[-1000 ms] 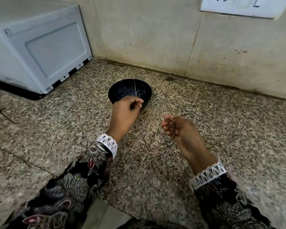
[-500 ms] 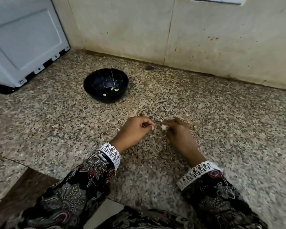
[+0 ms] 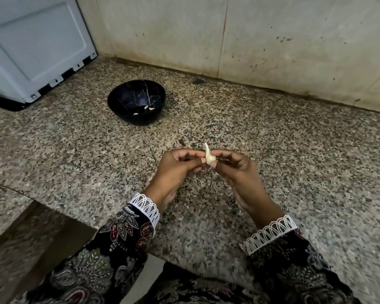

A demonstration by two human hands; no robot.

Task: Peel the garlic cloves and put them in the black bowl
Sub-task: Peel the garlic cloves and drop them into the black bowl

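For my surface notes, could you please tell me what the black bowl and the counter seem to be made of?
Black bowl: probably glazed ceramic or melamine; glossy black with thin pale marble-like veins, so the look leaves it open.
Counter: looks like polished granite or terrazzo; dense beige, grey and black speckle with a slight sheen.

- Black bowl (image 3: 136,102) sits on the speckled granite counter (image 3: 294,161), holding a few peeled cloves (image 3: 150,108)
- Nearer than the bowl and to its right, left hand (image 3: 176,170) and right hand (image 3: 235,170) meet, both pinching one garlic clove (image 3: 210,157) with a wisp of skin pointing up
- White appliance (image 3: 35,44) stands left of the bowl, further back
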